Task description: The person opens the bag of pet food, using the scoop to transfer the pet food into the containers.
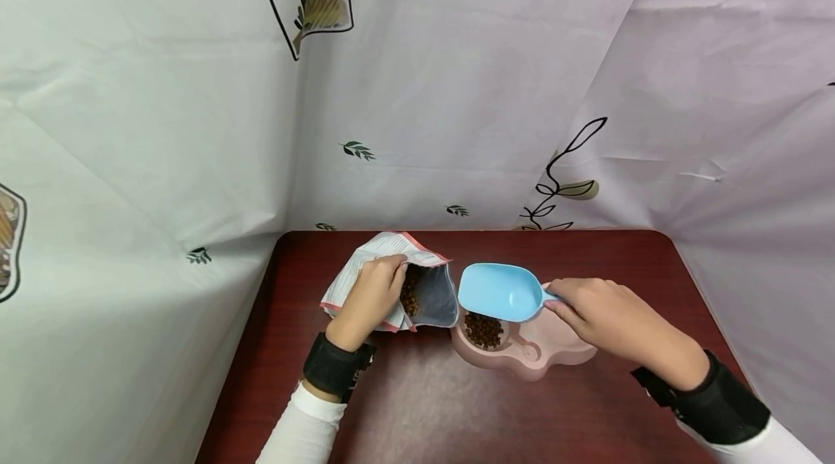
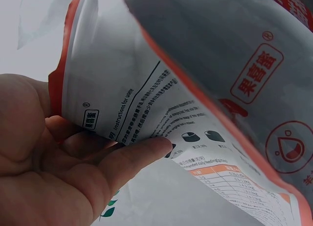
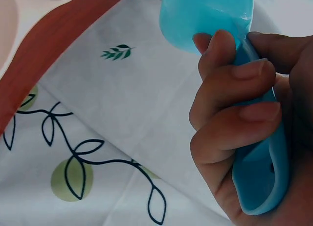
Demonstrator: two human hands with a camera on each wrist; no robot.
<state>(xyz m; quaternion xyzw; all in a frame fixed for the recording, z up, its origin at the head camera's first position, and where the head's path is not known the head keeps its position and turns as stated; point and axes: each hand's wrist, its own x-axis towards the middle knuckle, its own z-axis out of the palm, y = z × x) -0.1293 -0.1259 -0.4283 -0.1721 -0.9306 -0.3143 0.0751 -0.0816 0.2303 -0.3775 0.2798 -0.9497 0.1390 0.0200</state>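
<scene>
Bag (image 1: 435,297) left of bowl (image 1: 562,339), kibble (image 1: 483,331) in both

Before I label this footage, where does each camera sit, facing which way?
Head: on the head, facing forward and down at bag, scoop and bowl; left hand, right hand and forearms show.
Left wrist: worn there, facing the bag; left hand shows.
Right wrist: worn there, facing the scoop; right hand shows.
Head and right wrist share the scoop.

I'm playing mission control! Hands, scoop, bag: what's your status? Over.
Left hand: holding open bag. Right hand: gripping blue scoop by handle. Scoop looks empty; hides part of pink bowl in head view.
</scene>
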